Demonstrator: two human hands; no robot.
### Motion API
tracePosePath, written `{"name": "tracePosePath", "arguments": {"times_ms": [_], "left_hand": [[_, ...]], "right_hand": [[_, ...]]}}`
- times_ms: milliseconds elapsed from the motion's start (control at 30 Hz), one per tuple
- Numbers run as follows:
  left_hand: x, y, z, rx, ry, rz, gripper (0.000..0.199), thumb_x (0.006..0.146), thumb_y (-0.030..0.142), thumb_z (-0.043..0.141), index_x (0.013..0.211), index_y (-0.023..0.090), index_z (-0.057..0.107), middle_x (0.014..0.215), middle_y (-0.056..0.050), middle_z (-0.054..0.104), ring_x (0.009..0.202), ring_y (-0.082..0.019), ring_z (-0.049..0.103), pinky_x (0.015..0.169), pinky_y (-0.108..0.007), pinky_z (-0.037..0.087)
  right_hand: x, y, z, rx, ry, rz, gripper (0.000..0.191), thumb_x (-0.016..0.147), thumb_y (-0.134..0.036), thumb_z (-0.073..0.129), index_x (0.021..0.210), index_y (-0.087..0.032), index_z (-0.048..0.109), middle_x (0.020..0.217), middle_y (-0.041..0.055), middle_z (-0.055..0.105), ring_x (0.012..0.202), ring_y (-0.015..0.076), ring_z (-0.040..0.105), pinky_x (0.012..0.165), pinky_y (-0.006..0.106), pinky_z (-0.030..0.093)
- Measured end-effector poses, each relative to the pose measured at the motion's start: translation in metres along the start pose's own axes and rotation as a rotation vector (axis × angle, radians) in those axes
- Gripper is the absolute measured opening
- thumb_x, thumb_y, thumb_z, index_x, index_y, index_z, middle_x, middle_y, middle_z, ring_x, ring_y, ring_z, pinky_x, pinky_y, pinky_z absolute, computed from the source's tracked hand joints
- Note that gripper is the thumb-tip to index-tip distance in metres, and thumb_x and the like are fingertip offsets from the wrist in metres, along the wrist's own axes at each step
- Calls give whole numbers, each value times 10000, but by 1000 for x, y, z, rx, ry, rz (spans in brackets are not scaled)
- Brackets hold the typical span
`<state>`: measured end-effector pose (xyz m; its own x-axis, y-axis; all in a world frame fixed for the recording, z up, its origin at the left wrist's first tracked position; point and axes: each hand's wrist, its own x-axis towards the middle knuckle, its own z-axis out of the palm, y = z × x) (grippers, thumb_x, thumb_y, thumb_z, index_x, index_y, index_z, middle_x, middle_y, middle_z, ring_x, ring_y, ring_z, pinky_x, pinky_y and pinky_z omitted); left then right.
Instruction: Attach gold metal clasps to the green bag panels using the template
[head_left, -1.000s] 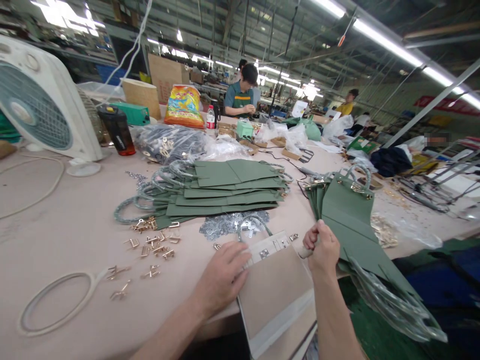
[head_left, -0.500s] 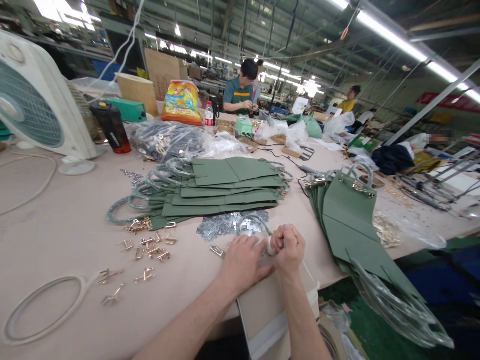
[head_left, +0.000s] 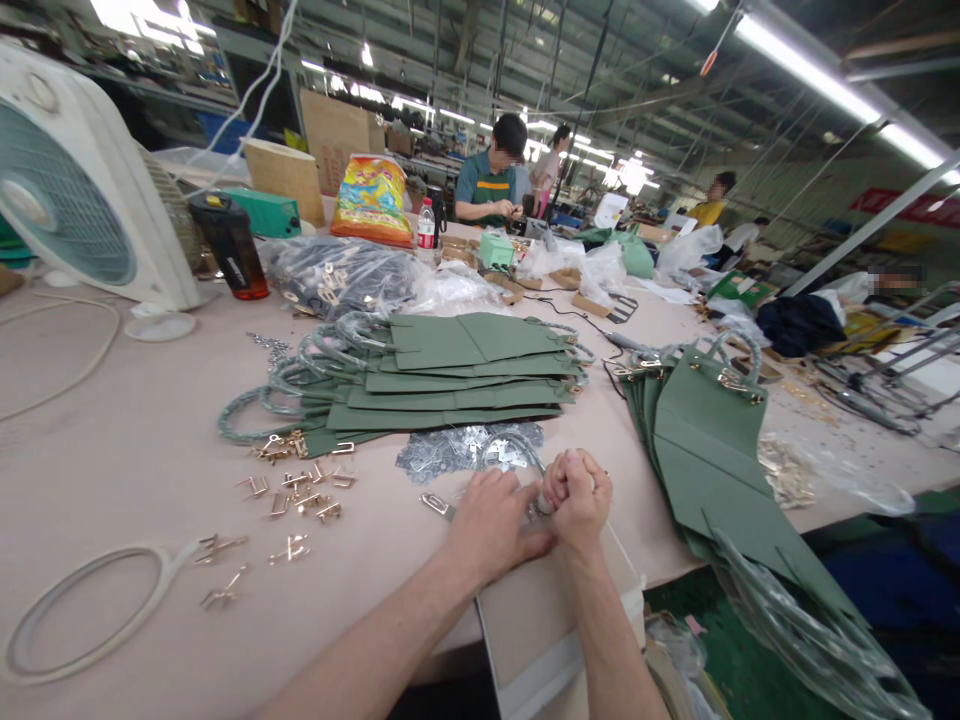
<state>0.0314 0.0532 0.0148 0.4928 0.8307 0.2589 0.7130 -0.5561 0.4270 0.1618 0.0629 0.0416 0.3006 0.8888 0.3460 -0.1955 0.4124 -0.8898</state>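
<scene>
A bag panel [head_left: 529, 620], beige side up, lies over the table's front edge. Pressed onto its upper end is my left hand [head_left: 487, 525], its thumb and bent fingers holding it there. My right hand [head_left: 579, 497] is a closed fist right beside those fingertips; a pale bit shows below it, but what it grips is hidden. A plastic-wrapped handle [head_left: 514, 437] arches beyond the hands. Just left of them rests a metal clasp piece [head_left: 435, 505]. Behind lies a heap of small silver metal plates [head_left: 450, 452].
Green bag panels [head_left: 457, 385] are stacked beyond the hands, with more green panels [head_left: 709, 450] hanging over the right edge. Gold clasps [head_left: 300, 495] and a tape ring [head_left: 90, 610] lie left. A fan [head_left: 75, 180] and a bottle [head_left: 229, 245] stand behind; a co-worker [head_left: 491, 180] sits opposite.
The view has shifted slightly. My right fist has turned a little and sits closer to my left fingers, so less of the pale bit shows. My left hand stays on the panel.
</scene>
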Motion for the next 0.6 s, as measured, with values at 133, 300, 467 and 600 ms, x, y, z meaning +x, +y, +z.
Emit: {"name": "tracePosePath", "arguments": {"times_ms": [133, 300, 467, 600], "left_hand": [[-1, -1, 1, -10, 2, 9, 599, 823, 635, 769, 1291, 279, 658, 1074, -73, 660, 1058, -306, 579, 917, -446, 417], [2, -1, 3, -3, 2, -14, 473, 847, 630, 735, 1133, 254, 710, 1018, -73, 658, 1047, -304, 580, 912, -444, 416], [2, -1, 2, -19, 9, -14, 504, 809, 612, 783, 1169, 271, 698, 1047, -72, 661, 1060, -306, 579, 925, -443, 415], [2, -1, 1, -40, 2, -4, 530, 785, 624, 801, 1166, 272, 693, 1045, -67, 662, 1054, -304, 583, 929, -441, 417]], "right_hand": [[0, -18, 5, 96, -23, -124, 401, 995, -373, 604, 648, -215, 480, 499, -81, 341, 398, 74, 311, 384, 196, 276], [-1, -2, 1, -3, 16, -13, 446, 979, -394, 635, 611, -217, 456, 500, -83, 337, 393, 73, 310, 374, 204, 263], [0, -7, -2, -12, 22, -21, 434, 978, -384, 632, 615, -216, 464, 488, -79, 357, 384, 74, 310, 371, 213, 258], [-4, -22, 5, 51, -38, -100, 418, 994, -373, 601, 630, -221, 464, 490, -78, 350, 393, 81, 327, 400, 219, 263]]}}
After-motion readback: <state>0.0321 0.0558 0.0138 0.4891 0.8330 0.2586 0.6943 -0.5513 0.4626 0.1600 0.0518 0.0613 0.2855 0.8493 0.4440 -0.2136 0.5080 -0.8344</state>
